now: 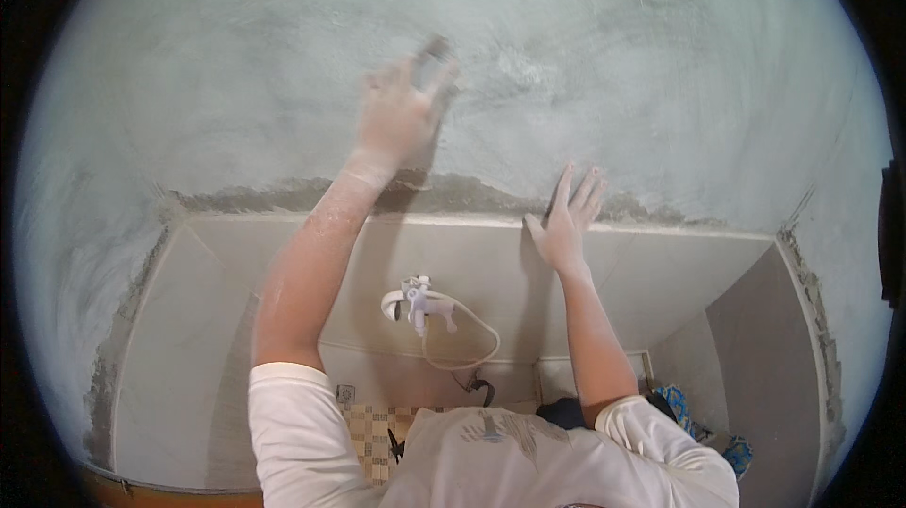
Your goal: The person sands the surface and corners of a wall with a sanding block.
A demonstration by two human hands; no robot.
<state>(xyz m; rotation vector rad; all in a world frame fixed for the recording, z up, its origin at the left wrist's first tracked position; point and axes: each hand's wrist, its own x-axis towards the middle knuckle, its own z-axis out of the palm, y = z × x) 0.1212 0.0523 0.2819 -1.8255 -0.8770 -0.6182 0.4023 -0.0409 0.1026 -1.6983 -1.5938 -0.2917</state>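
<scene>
My left hand (398, 112), blurred and dusted with pale powder, is raised against the grey plastered wall (283, 83). It grips a small flat grey object with a dark end (432, 64); its exact kind cannot be told. Lower and to the right, my right hand (566, 225) rests with spread fingers on the rough strip of darker mortar (460, 195) and the top edge of the wall tiles (488, 221). That hand holds nothing and is also powdery.
Below hang a white shower mixer (422, 299) and its looped hose (492, 338) on the tiled wall. Near the patterned floor (371, 430) are a floor drain (345, 393), a dark curved item (485, 391) and blue patterned cloth (738, 455). Tiled side walls stand left and right.
</scene>
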